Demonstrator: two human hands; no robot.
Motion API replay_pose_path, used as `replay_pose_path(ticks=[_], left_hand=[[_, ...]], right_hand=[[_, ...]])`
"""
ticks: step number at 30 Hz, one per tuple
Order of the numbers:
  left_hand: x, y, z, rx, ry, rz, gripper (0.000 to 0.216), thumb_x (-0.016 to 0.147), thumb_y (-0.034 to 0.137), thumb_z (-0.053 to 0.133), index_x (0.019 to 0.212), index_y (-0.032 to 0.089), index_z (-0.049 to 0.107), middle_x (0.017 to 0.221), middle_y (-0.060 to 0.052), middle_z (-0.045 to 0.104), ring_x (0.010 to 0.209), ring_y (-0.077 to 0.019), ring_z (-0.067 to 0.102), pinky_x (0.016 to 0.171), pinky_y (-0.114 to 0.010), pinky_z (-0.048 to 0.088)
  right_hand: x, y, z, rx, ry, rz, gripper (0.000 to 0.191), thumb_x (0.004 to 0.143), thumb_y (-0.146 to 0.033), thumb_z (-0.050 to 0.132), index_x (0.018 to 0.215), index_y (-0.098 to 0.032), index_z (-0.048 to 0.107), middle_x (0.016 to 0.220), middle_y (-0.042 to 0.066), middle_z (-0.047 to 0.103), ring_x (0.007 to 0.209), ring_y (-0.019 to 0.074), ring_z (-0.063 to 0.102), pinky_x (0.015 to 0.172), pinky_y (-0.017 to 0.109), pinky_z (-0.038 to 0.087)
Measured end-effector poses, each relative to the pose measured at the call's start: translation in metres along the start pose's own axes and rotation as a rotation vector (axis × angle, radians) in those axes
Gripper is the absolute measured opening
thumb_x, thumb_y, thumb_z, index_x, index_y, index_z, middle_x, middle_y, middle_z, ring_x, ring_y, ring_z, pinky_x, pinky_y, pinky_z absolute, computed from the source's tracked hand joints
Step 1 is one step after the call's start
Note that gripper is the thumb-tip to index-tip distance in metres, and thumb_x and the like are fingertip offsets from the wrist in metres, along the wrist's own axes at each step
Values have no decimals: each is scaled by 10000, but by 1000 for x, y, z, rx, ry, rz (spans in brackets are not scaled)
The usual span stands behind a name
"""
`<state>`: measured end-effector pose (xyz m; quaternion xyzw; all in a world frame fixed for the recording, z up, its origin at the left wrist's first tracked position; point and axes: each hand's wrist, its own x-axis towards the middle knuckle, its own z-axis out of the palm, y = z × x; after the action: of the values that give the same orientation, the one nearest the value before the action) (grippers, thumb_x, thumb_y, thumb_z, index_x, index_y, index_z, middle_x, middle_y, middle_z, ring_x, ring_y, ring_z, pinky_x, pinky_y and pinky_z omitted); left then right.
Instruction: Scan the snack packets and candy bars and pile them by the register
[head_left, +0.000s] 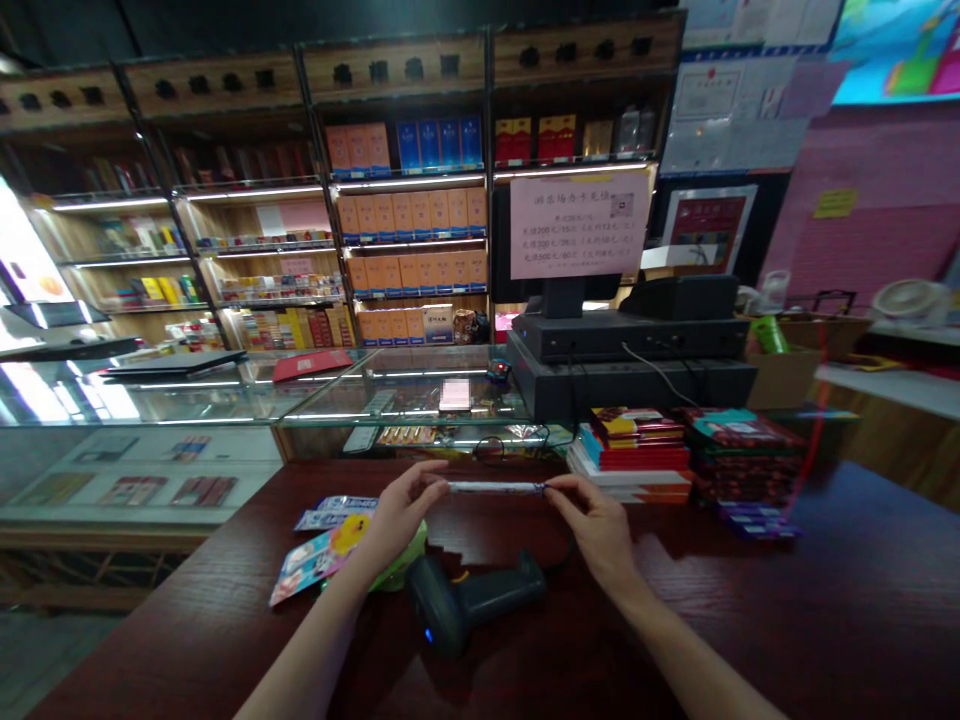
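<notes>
A thin, long whitish packet (pixel 495 488) is stretched level between my two hands, seen almost edge-on just above the dark wooden table (pixel 247 620). My left hand (pixel 401 515) pinches its left end between thumb and fingers. At the right end, the fingertips of my right hand (pixel 596 525) are closed on it. Below lies a dark handheld barcode scanner (pixel 469 603) with a blue light glowing on its head. Beside my left forearm are blue-and-white packets (pixel 337 510), a colourful packet with a yellow duck (pixel 319 553), and a green item (pixel 401 565) partly hidden by that arm.
Stacked red and white boxes (pixel 637 455), dark patterned packages (pixel 742 450) and purple packets (pixel 757 520) stand at the table's right rear. Behind are a glass counter (pixel 360 390), a monitor with a paper sign (pixel 577 225), and lit shelves with boxed goods (pixel 412 215).
</notes>
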<state>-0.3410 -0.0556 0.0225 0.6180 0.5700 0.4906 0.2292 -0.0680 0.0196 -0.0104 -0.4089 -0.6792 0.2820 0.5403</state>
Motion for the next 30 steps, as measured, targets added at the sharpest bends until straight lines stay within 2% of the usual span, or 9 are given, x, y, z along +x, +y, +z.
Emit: replay_pose_path(ticks=[4, 7, 11, 14, 18, 23, 27, 30], left_hand=[[1, -5, -4, -135, -127, -110, 471, 806, 458, 655, 1180, 175, 620, 1011, -72, 723, 962, -215, 661, 872, -341, 512], [1, -10, -5, -193, -178, -114, 514, 740, 401, 731, 1183, 167, 614, 1076, -91, 708, 952, -212, 660, 856, -343, 519], [0, -8, -4, -131, -151, -31, 485, 749, 321, 716, 1202, 188, 606, 1125, -77, 687, 974, -208, 659, 857, -339, 528], [-2, -2, -4, 9, -100, 62, 420, 776, 309, 687, 1181, 214, 623, 1126, -53, 692, 1021, -211, 657, 924, -354, 519], [-3, 2, -4, 160, -57, 173, 362, 795, 296, 677, 1150, 236, 643, 1136, -31, 703, 1084, -215, 648, 980, -356, 505], [-2, 3, -1, 191, -48, 241, 349, 817, 276, 658, 1163, 237, 626, 1164, -29, 704, 1100, -208, 656, 975, -344, 524], [-3, 8, 2, 217, -41, 275, 337, 833, 294, 642, 1166, 242, 622, 1157, -27, 708, 1085, -204, 665, 976, -348, 528], [-4, 15, 3, 222, -49, 276, 329, 843, 317, 629, 1165, 247, 625, 1156, -23, 706, 1080, -201, 663, 985, -349, 520]], right_hand=[[-2, 6, 0, -61, -11, -137, 166, 869, -362, 622, 931, -241, 718, 951, 36, 763, 898, 239, 697, 823, 353, 519], [0, 8, -3, -83, -34, -301, 122, 900, -283, 588, 938, -249, 700, 1038, 44, 753, 979, 232, 691, 913, 390, 518], [5, 6, -12, -208, -81, -478, 120, 905, -192, 567, 929, -251, 669, 1083, 55, 736, 1045, 233, 653, 946, 428, 510], [8, 3, -19, -290, -147, -524, 135, 878, -132, 562, 901, -242, 637, 1158, 70, 712, 1098, 242, 622, 958, 446, 502], [8, 0, -26, -314, -272, -471, 170, 826, -79, 545, 844, -240, 597, 1147, 68, 705, 1078, 234, 628, 946, 429, 504], [3, -5, -31, -266, -389, -335, 149, 810, -106, 555, 865, -238, 596, 1071, 49, 707, 1034, 223, 642, 935, 406, 494], [-3, -15, -34, -229, -423, -226, 180, 804, -133, 553, 941, -237, 607, 976, 28, 691, 946, 208, 648, 880, 371, 493], [-7, -18, -35, -154, -422, -105, 259, 787, -151, 556, 1030, -234, 592, 995, 29, 678, 924, 196, 649, 808, 330, 494]])
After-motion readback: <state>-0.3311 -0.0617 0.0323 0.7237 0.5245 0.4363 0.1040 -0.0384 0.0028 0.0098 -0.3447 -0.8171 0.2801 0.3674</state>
